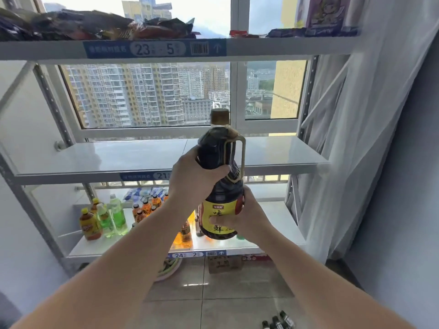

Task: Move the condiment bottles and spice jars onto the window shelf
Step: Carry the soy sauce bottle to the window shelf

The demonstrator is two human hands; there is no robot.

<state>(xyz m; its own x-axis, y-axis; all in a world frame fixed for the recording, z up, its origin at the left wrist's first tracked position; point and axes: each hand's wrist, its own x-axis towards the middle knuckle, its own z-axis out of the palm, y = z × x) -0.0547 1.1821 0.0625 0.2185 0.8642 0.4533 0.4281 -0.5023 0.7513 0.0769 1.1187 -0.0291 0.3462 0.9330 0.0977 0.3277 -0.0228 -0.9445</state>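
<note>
A large dark soy sauce bottle (219,162) with a brown cap, a side handle and a yellow label is held upright in front of the shelving. My left hand (192,179) wraps its upper body below the neck. My right hand (244,217) grips the lower body at the label. The bottle hangs in the air just in front of the white middle shelf (107,157) by the window, whose surface is bare. Several small dark bottles (279,321) lie on the floor at the bottom right.
The lower shelf (273,219) holds green and orange drink bottles (104,219). The top shelf (59,51) carries snack packets (95,24). A pale curtain (368,138) hangs on the right. A bowl (169,267) and a cardboard box (223,263) sit on the tiled floor beneath.
</note>
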